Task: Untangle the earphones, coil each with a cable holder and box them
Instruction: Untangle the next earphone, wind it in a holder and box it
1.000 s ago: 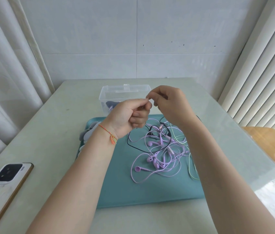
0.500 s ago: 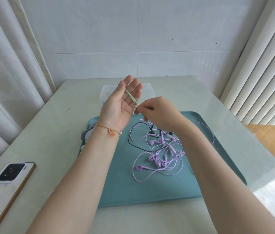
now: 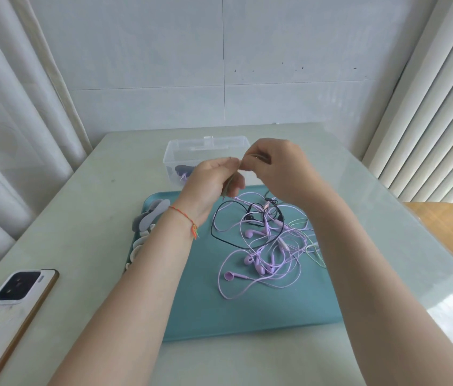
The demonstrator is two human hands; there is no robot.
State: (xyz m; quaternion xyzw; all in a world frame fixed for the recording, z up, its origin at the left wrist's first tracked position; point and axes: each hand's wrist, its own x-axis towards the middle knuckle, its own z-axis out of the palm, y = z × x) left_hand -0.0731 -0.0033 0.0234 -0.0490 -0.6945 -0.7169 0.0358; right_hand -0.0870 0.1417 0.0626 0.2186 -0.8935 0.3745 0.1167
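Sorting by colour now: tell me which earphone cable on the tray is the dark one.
The black cable, looping at the tangle's left edge just below the left hand. The other cables on the teal tray are purple or pale green.

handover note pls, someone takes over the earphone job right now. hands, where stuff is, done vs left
Left hand: raised over the tray's far edge, fingers curled round a thin green cable.
Right hand: pinches the same cable beside the left fingertips.
Tangle of purple earphones, a black cable and more green cable lies on the teal tray.
Cable holders are stacked at the tray's left edge.
Clear box stands behind the tray, with something dark and a bit of purple inside; what it is cannot be told.
Done: green set being coiled.
Left: finish it, clip it, untangle the rest, box all.
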